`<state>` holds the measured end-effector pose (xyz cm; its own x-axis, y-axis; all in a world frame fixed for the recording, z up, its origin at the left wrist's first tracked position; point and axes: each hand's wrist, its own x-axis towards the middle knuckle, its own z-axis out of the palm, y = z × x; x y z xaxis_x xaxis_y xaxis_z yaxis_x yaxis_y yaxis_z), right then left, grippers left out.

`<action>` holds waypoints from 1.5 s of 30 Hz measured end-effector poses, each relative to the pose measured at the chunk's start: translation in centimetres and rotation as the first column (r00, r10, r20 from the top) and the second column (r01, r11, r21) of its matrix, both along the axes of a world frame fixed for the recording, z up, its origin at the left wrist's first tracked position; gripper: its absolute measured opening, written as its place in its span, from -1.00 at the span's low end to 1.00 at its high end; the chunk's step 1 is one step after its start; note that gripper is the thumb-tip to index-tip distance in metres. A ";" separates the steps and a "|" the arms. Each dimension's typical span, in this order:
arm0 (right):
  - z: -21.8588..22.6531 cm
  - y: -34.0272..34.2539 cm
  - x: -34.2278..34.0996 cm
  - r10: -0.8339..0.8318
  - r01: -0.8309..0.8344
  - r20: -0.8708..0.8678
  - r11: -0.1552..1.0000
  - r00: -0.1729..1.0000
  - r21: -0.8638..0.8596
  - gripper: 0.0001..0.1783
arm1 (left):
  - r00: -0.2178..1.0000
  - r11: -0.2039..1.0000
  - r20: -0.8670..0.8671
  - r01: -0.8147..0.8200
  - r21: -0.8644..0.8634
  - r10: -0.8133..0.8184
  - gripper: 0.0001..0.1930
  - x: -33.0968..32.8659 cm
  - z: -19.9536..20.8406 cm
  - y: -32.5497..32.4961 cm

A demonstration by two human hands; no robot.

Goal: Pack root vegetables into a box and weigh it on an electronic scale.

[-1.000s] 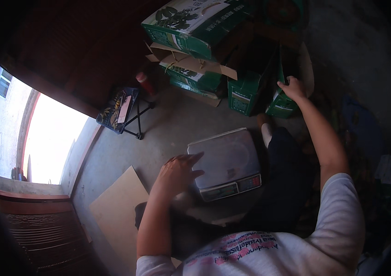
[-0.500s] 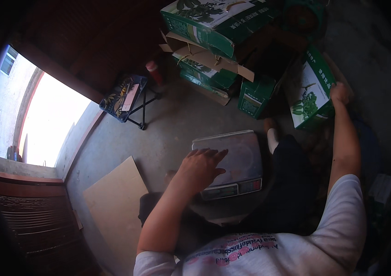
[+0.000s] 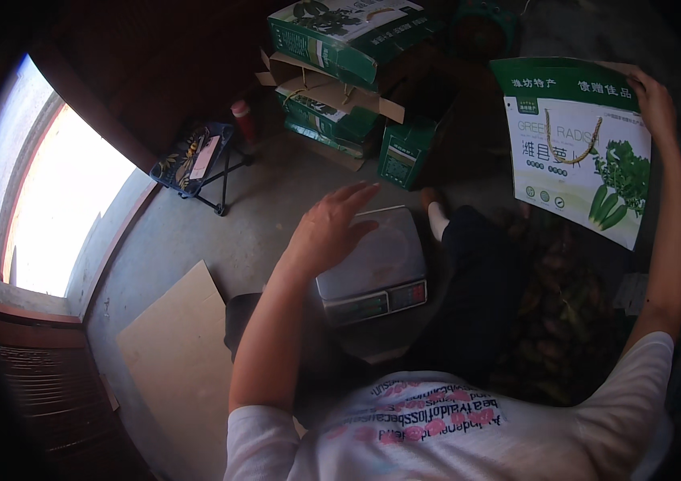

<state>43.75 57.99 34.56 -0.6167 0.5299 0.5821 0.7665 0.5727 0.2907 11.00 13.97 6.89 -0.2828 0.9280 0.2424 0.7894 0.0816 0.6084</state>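
My right hand (image 3: pixel 652 100) is raised at the right and grips a green and white cardboard box (image 3: pixel 573 184) by its upper right edge. The box's broad printed face, with pictured green vegetables and a yellow cord handle, is turned toward me. Over the left part of a flat digital scale (image 3: pixel 385 248), my left hand (image 3: pixel 328 228) hovers with its fingers stretched out and holds nothing. The scale lies on the floor between my legs, its display and keypad on the near side; nothing rests on the visible part of its plate.
Several green boxes (image 3: pixel 332 112) are stacked ahead, with flaps sticking out. A patterned folding stool (image 3: pixel 196 160) and a red bottle (image 3: pixel 243 122) stand left of them. A cardboard sheet (image 3: pixel 176 337) lies at the left. A dim pile of roundish, leafy produce (image 3: pixel 561 321) is by my right leg.
My right hand has lifted the box from beside the stack, and its printed face now turns toward me. My left hand has come up slightly off the scale. The whole view has shifted.
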 end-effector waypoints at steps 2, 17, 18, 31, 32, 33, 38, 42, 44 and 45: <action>2.6 -1.5 1.0 0.134 -0.133 -0.011 0.991 0.991 0.034 -0.67 | 0.999 0.996 0.035 -0.013 0.085 0.010 -0.39 -0.1 -0.7 -0.5; -11.0 -17.1 -12.1 0.753 -0.840 -0.376 0.456 0.540 -0.295 -0.65 | 0.845 0.812 0.458 -0.459 0.360 0.275 -0.10 -4.5 -4.1 -8.1; -13.0 -18.2 -12.2 0.741 -0.833 -0.381 0.493 0.553 -0.252 -0.68 | 0.844 0.803 0.418 -0.488 0.342 0.336 -0.17 -5.0 -4.6 -8.2; -33.8 -22.4 -3.0 0.347 -0.608 -0.502 0.374 0.792 -0.700 -0.72 | 0.912 0.970 0.350 -0.160 -0.182 0.216 -0.79 -3.5 -9.7 -13.5; -34.1 -23.0 -2.0 0.343 -0.584 -0.480 0.353 0.808 -0.731 -0.72 | 0.989 0.986 0.133 -0.034 -0.163 0.056 -0.76 -2.9 -9.6 -13.9; -34.2 -23.6 -1.3 0.342 -0.567 -0.457 0.395 0.821 -0.723 -0.73 | 0.990 0.989 0.129 -0.030 -0.147 0.049 -0.74 -2.4 -10.1 -14.1; -34.5 -24.3 1.2 0.266 -0.566 -0.499 0.389 0.825 -0.727 -0.73 | 0.991 0.982 0.054 0.130 -0.136 -0.124 -0.79 -1.3 -8.7 -13.0; -34.5 -24.3 1.7 0.294 -0.569 -0.487 0.438 0.822 -0.696 -0.71 | 0.983 0.967 0.176 0.100 -0.236 -0.059 -0.79 -1.8 -9.0 -12.8; -34.2 -24.4 2.2 0.332 -0.590 -0.488 0.450 0.807 -0.670 -0.69 | 0.974 0.953 0.225 0.074 -0.295 -0.006 -0.77 -2.1 -8.9 -13.0; -33.6 -24.7 2.7 0.262 -0.597 -0.544 0.479 0.797 -0.644 -0.66 | 0.965 0.955 0.263 0.072 -0.287 0.006 -0.73 -2.2 -8.8 -13.2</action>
<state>46.41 33.29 0.96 -0.7541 0.5803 0.3076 0.2961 0.7184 -0.6294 8.79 0.73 -1.92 -0.2675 0.9564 -0.1174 0.6136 0.2630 0.7445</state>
